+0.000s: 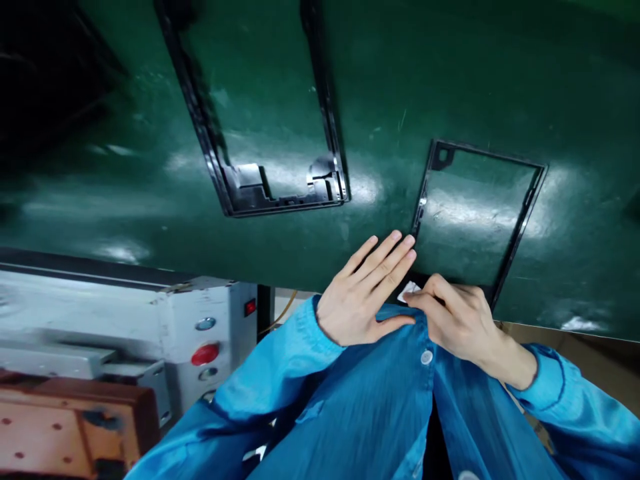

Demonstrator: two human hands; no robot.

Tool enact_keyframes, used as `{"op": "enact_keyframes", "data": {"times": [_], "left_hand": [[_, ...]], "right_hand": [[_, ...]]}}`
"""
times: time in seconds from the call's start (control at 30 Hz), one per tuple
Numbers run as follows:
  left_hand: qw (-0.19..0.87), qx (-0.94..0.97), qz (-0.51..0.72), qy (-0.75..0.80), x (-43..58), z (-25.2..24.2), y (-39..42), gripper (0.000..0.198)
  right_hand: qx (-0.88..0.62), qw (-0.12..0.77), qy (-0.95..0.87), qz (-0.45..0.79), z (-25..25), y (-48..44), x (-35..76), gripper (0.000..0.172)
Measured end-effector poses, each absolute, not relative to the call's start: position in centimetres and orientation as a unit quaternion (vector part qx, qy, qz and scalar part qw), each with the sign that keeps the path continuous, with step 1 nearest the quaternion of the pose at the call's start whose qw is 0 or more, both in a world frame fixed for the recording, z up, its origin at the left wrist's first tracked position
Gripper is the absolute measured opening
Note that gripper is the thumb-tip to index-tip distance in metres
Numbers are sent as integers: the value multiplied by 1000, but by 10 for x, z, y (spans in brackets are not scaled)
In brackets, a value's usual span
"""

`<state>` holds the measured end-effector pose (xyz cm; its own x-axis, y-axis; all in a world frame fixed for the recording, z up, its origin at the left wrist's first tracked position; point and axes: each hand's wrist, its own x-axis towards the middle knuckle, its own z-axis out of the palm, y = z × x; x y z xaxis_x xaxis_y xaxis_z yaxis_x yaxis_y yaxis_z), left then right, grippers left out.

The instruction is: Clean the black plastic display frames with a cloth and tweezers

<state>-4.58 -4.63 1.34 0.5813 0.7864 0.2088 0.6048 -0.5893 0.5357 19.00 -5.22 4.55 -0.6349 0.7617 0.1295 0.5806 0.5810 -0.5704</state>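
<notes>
A thin black rectangular plastic frame point(520, 210) lies on the green tabletop point(380, 80), its near edge close to my body. My left hand point(367, 287) is open, fingers stretched out, with the fingertips at the frame's left side near its lower corner. Pinched between the thumb and fingers of my right hand point(457, 317) is a small white piece point(409, 291), perhaps cloth or paper; its kind is unclear. That hand sits over the frame's near edge and hides part of it.
A larger black plastic frame point(283, 207) lies further left on the table. Dark items point(45, 80) fill the far left corner. Below the table's edge at left stands a grey machine point(200, 313) with a red button point(205, 354) and an orange-brown block point(75, 420).
</notes>
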Motion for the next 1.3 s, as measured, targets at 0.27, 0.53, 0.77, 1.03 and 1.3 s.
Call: {"op": "enact_keyframes", "data": {"times": [0.27,0.53,0.77,1.03,1.3], "left_hand": [[210,895,172,353,-53,11,15,130],[213,898,151,355,-51,11,16,126],[230,892,156,357,-52,12,17,121],[236,890,160,356,-51,11,16,119],[248,877,174,373,-48,8,15,119]], "right_hand": [[-380,170,-866,278,45,-52,190,39],[-393,175,-860,273,46,-58,190,36],[-439,192,-853,206,47,-35,186,25],[-471,210,-848,122,41,2,182,22],[-498,238,-827,113,37,4,186,19]]}}
